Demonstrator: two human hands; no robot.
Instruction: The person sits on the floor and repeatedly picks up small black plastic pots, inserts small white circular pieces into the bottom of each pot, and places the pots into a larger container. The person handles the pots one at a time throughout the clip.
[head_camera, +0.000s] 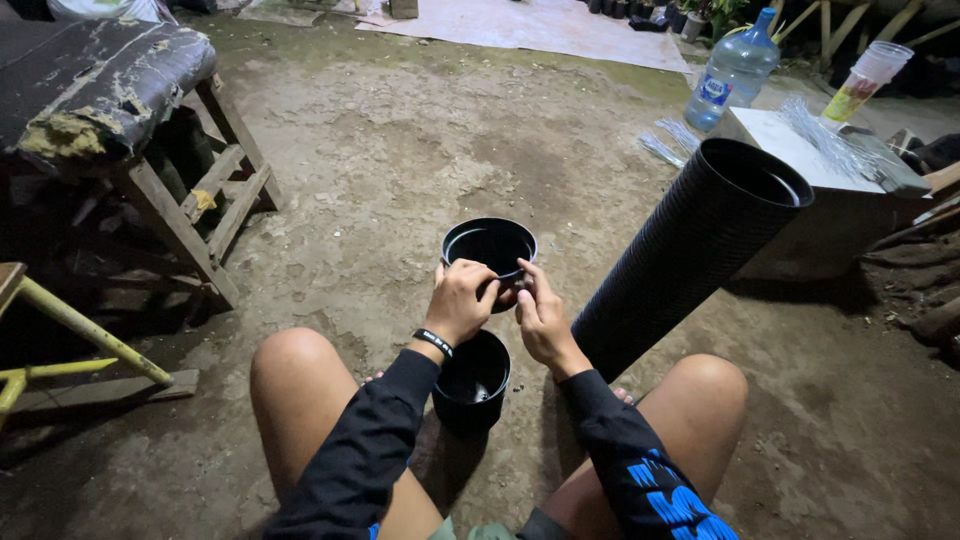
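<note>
Both hands, left hand (460, 300) & right hand (540, 318), fingers pinching rim of black plastic pot (489, 248); looks light, thin-walled, flexy; rim = best grip.

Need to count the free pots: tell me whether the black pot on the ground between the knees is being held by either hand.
No: both the left hand and right hand grip the upper pot; the lower pot sits untouched.

Bare dirt floor (420, 150), worn wooden bench (120, 90), dim light

Plant nursery yard: dirt floor (420, 160), stacked black pots (690, 250).
</note>
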